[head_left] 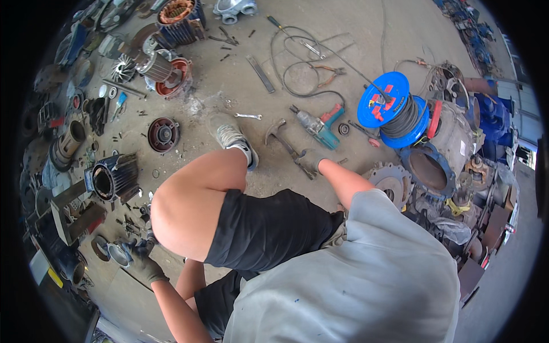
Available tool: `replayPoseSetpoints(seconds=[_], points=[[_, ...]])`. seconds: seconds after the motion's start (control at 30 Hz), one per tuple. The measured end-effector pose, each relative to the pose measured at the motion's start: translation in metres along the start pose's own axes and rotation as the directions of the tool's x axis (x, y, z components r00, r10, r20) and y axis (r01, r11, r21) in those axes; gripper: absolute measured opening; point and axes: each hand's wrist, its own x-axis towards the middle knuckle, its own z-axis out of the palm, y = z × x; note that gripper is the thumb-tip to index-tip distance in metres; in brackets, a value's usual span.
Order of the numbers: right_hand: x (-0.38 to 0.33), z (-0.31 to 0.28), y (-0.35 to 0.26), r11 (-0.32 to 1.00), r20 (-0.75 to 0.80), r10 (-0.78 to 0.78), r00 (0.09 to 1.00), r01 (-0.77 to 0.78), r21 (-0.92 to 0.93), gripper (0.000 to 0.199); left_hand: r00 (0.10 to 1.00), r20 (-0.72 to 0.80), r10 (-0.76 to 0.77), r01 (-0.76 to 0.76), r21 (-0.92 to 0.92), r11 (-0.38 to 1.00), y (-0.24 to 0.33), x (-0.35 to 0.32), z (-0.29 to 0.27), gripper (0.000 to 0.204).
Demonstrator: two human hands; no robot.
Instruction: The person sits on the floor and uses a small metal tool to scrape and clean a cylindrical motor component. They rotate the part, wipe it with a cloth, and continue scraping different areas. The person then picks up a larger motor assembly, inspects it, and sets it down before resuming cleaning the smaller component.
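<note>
Both my hands wear grey-dark work gloves. My right hand (310,160) is closed round the handle of a claw hammer (282,137), whose head points away from me on the concrete floor. Low on the left, my left hand (145,266) has its fingers curled at a round metal part (118,256) with a pale rim; my knee and the glove hide some of it. Beyond the hammer lies a teal and grey impact wrench (320,130), with a small bearing (343,129) beside it. A double-ended spanner (248,116) rests near my shoe.
A blue cable reel (384,102) stands at the right, next to a large grey housing (450,128) and a flange (391,184). Finned motor housings (123,176), a red-brown end cover (163,135) and loose bolts spread over the left. Pliers (330,74) and cable lie ahead.
</note>
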Motion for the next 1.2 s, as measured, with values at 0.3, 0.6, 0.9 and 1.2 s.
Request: replayPoseSetpoints(seconds=[0.3, 0.6, 0.9, 1.2], points=[[-0.027, 0.067, 0.179, 0.848, 0.137, 0.428, 0.893, -0.449, 0.280, 0.038, 0.992, 0.126, 0.011, -0.004, -0.062, 0.998, 0.019, -0.010, 0.008, 0.037], [-0.004, 0.079, 0.155, 0.838, 0.092, 0.339, 0.936, -0.344, 0.424, 0.039, 0.997, 0.081, 0.019, -0.006, -0.159, 0.987, 0.008, 0.003, -0.004, 0.046], [0.021, 0.028, 0.048, 0.740, -0.099, -0.017, 0.995, 0.079, 0.668, 0.025, 0.998, 0.006, 0.065, -0.065, 0.192, 0.979, 0.017, -0.011, 0.004, 0.030], [0.004, -0.008, 0.021, 0.800, -0.067, -0.049, 0.997, 0.079, 0.595, 0.022, 0.919, -0.023, 0.394, -0.335, 0.482, 0.810, 0.057, -0.043, 0.012, 0.022]])
